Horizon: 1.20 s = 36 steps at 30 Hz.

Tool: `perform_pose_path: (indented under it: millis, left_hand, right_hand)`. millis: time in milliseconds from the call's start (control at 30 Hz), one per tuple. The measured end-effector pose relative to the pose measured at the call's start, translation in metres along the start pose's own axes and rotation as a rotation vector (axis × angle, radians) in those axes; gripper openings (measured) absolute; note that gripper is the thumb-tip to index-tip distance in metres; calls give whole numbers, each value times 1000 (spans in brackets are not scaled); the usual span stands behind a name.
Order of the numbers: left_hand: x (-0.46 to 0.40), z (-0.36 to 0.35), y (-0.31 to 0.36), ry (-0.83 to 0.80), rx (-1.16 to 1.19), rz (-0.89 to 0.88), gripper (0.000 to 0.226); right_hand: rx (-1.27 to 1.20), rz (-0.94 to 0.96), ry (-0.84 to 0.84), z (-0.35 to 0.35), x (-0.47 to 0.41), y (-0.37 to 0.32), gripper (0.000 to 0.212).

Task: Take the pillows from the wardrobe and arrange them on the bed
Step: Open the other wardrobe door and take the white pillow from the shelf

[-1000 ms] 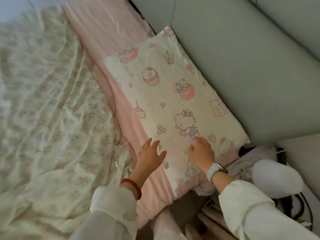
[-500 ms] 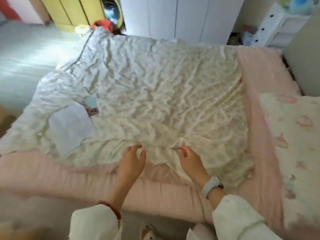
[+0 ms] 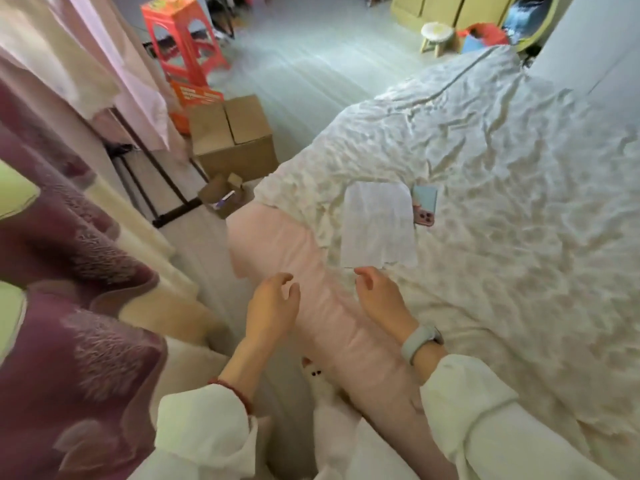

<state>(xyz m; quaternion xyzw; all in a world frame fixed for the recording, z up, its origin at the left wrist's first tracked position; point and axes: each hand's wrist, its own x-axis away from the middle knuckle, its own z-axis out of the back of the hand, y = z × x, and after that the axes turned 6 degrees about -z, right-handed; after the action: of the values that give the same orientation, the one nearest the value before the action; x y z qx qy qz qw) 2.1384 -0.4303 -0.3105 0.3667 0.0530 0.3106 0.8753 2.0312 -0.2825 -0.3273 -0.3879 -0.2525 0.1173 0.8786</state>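
Cream crinkled quilt (image 3: 502, 202), pink sheet (image 3: 277, 244), orange stool (image 3: 183, 39), brown box (image 3: 235, 136), maroon-green curtain (image 3: 69, 306).

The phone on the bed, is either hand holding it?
No, the phone lies on the quilt beside a white paper, beyond both empty hands.

Bed (image 3: 502, 174) – rumpled cream floral cover, pink sheet edge exposed.

curtain (image 3: 69, 306): cut off by the 9 o'clock edge, blurred
phone (image 3: 425, 209): its 9 o'clock edge hidden under the paper (image 3: 379, 226)
stool (image 3: 183, 39): top cut by the 12 o'clock edge
wardrobe (image 3: 450, 8): mostly out of frame at 1 o'clock
small box (image 3: 225, 199): contents too small to tell
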Motion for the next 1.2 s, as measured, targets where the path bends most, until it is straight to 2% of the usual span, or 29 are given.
perform_pose_path:
  millis: [300,467,733,867,933,1200]
  left_hand:
    - [-147,103,-85,83,-5,107,33]
    - [-208,126,-112,-3,26,147,34]
    - [-356,195,-168,-142,-28,102,35]
    - [-415,242,-193,-139,-82,85,33]
    - [-440,260,-202,-125,-105,89,34]
    - [-544,275,-202,-178,-162,47,33]
  right_hand:
    - [114,-26,-131,-73,-143,-106,28]
    - [211,-24,-303,-115,-200,-171,30]
    - [226,-66,-309,-210,-299,-286,31]
    - [296,-91,-419,-257,-347,-340,29]
    - [299,-92,-418,-273,-371,-362,35]
    - [207,-85,-331,-277,-452,-409,23]
